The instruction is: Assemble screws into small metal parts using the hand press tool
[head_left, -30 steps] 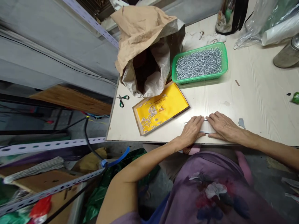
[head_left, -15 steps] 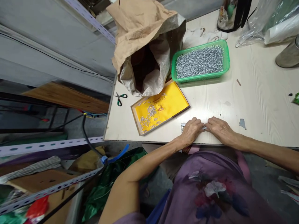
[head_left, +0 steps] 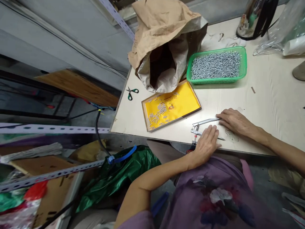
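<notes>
At the table's front edge lies a metal lever tool point(head_left: 196, 129) with two long arms spread apart and a coil spring between them. My left hand point(head_left: 206, 142) rests across its lower arm, fingers stretched out and close together; the arm's pointed tip shows beyond them. My right hand point(head_left: 234, 121) has its fingertips closed on the end of the upper arm; its thumb is hidden. Left of the tool is a shallow tray point(head_left: 175, 121) with a yellow printed base and several small silver pins point(head_left: 161, 108) on it. Behind, a green plastic basket point(head_left: 215, 81) is full of small silver ribbed pieces point(head_left: 215, 65).
A large brown paper sack point(head_left: 164, 28) stands open behind the yellow tray. Green-handled scissors point(head_left: 131, 93) lie at the table's left side. A kettle point(head_left: 256, 20), clear plastic bags point(head_left: 268, 44) and a metal cup point(head_left: 299, 70) are at the back right. A perforated metal rail point(head_left: 57, 128) runs at the left.
My hands were close together over the shut tool, gripping it. Now its arms stand spread apart, with my right hand farther back and my left nearer me. The view has shifted left.
</notes>
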The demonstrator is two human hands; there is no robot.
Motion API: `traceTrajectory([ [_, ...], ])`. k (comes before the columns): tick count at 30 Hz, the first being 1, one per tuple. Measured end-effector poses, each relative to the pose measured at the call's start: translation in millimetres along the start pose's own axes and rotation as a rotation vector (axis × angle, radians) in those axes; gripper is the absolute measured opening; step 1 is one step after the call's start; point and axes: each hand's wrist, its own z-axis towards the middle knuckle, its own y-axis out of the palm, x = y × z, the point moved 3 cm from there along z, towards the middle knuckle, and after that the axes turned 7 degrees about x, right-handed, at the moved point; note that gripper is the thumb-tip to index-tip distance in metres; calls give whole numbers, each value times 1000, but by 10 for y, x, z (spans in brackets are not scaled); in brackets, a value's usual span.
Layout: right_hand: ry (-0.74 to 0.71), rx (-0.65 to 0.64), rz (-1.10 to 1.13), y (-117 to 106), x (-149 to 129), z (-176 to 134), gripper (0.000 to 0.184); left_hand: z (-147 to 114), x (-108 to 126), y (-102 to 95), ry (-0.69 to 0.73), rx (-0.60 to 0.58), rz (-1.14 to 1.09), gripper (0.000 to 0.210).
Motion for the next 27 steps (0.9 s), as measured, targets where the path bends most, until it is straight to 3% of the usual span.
traceTrajectory([
  [4,50,49,-120,32,124,200,32,-90,111,52,13,22,-27,59],
  [7,25,95,-207,-14,-6,339,32,-82,118,42,-4,17,-27,63],
  [10,-188,42,-156,-26,-408,449,23,-70,123,38,-6,-13,-54,63],
  [13,-442,-139,-44,85,-852,531,12,-64,141,74,-15,-73,-114,54],
  [15,-533,-215,-51,204,-1043,579,14,-58,159,94,-27,-101,-128,50],
  [17,-590,-213,-79,320,-1148,622,16,-54,176,84,-43,-101,-124,44],
  [20,-644,-134,-56,403,-1192,680,15,-80,158,-4,-65,-69,-106,30],
  [22,-605,-42,-5,322,-1135,740,16,-116,66,-112,-75,-38,-83,26],
  [24,-485,107,69,90,-975,833,19,-145,-148,-255,-99,-4,-53,26],
  [27,-264,355,126,-444,-543,1018,26,-116,-710,-521,-156,64,0,24],
])
